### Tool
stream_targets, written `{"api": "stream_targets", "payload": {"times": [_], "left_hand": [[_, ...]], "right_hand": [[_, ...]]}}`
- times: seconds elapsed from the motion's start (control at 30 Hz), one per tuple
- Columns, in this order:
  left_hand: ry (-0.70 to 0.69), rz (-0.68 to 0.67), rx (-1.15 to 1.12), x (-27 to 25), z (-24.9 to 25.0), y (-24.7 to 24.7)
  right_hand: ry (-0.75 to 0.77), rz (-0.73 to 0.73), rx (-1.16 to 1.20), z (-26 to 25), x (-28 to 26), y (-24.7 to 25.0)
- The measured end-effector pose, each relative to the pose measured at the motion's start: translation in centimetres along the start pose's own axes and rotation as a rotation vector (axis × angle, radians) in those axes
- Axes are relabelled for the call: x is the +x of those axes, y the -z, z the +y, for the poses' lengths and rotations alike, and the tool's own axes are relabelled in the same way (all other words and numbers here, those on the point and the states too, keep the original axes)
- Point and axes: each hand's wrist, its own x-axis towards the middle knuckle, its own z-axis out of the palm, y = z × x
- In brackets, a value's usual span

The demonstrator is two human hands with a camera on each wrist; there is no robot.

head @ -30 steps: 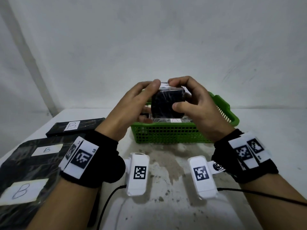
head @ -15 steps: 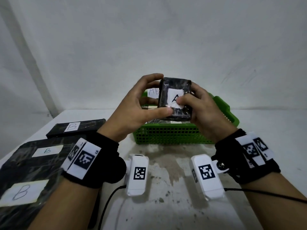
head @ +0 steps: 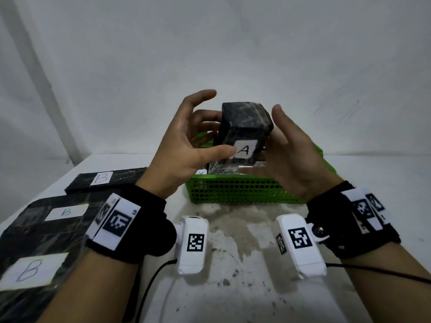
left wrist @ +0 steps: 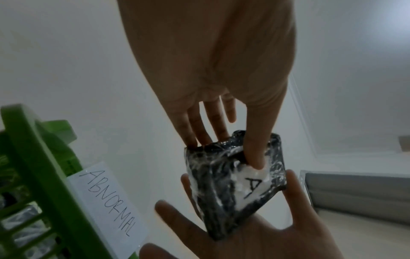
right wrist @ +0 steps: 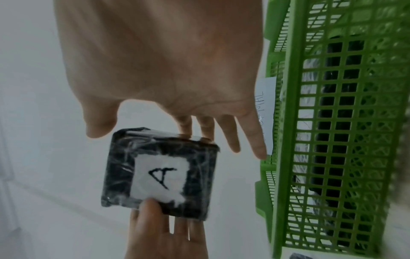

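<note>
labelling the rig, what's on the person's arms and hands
No sleeves or gloves. Left hand and right hand each have a black wrist wrap with white tags bearing black square codes, a white boxy camera unit with another code, and a black cable.

Block (head: pixel 245 127): black, clear wrap w/ whitish streaks; white label (head: pixel 245 149), black "A". Basket (head: pixel 233 192): bright green grid mesh. Flat packs (head: pixel 35 231): black, 3 white "B" labels. Table (head: pixel 233 287): white w/ grey-brown blotches (speckled too). Wristbands (head: pixel 149 231): black, b&w square codes.

Left hand (head: pixel 184 145) raised in a pinch, right hand (head: pixel 293 157) straight-fingered
</note>
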Motion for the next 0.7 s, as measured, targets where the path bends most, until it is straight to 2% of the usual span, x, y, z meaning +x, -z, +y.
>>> {"api": "stream_targets", "payload": {"times": [0.13,0.3,0.47,0.6,0.7], "left_hand": [[-0.031,-0.050,0.089,0.2,-0.3,-0.1],[-0.035,-0.092,0.153,0.1,-0.5,-0.2],[-0.030,-0.096,0.193,-0.1,-0.4,-0.4],[0.000,-0.046,0.161,-0.1,-0.1,-0.4],[0.043,0.040,0.129,0.0,0.1,-0.7]], "right_hand": [[-0.027,-0.019,0.037,0.3,0.0,-0.1],[0.010,0.099,0.062,0.5,0.4,-0.9],[0.011,0.181,-0.021,0.7,0.7,-0.9],[-0.062,0.100,-0.069,0.1,0.2,-0.6],[-0.064,0.050,-0.099,-1.0,-0.4,0.1]]}}
